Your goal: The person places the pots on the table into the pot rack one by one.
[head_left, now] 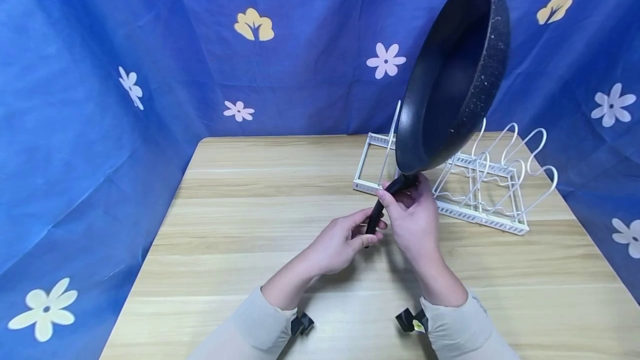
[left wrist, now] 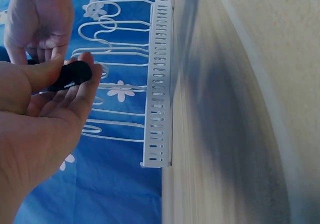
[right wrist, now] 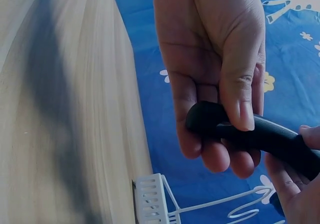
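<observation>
A black speckled frying pan [head_left: 452, 76] is held up in the air, tilted on its side, its dark inside facing left and toward me. My right hand [head_left: 415, 215] grips the handle close to the pan body. Lower down, my left hand [head_left: 345, 240] holds the handle's end between thumb and fingers. In the right wrist view, the left thumb lies along the black handle [right wrist: 250, 134] with the fingers curled beneath it. The left wrist view shows the handle's rounded end [left wrist: 75, 74] in the left hand. Behind the pan stands a white wire rack [head_left: 480, 215], partly hidden by it.
The rack has several looped wire dividers [head_left: 537, 160] on its right and a single upright wire [head_left: 390, 143] at its left. It stands on a light wooden table [head_left: 240, 210] near the back right. A blue flowered cloth [head_left: 310, 71] hangs behind and at both sides.
</observation>
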The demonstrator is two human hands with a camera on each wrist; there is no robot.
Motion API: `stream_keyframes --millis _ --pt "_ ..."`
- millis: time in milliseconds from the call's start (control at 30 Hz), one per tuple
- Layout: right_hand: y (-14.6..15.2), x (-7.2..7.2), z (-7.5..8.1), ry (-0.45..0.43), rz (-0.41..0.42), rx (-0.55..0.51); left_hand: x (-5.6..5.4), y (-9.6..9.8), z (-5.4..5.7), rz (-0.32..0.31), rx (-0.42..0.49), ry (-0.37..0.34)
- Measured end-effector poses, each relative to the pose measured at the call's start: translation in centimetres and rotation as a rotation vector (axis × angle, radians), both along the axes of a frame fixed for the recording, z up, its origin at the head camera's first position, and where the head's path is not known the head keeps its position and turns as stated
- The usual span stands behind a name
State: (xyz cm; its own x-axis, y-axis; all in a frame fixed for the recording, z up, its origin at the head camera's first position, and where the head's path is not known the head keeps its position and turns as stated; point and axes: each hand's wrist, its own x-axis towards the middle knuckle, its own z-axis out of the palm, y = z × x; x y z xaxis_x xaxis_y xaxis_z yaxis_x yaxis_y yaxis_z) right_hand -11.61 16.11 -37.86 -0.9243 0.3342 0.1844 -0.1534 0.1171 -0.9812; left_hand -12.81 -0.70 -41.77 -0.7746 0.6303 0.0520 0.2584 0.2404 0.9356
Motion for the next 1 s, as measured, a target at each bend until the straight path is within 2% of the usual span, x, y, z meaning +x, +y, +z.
stream_keyframes --millis 433,600,767,1000 --pt "-0.4 -0.3 -0.5 -0.028 0.014 -0.068 0.0 -0.6 -0.4 -0.052 0.024 -0.12" --pt "-0.5 -0.4 -0.8 -0.048 0.025 -0.052 0.0 -0.8 -0.6 -0.065 0.04 -0.189" --pt "-0.5 -0.5 -1.3 -0.07 0.015 -0.017 0.0 -1.3 -0.8 -0.093 0.047 -0.229" --pt "-0.5 -0.7 -2.3 -0.157 0.018 0.009 0.0 -1.7 -1.2 -0.111 0.083 -0.325"
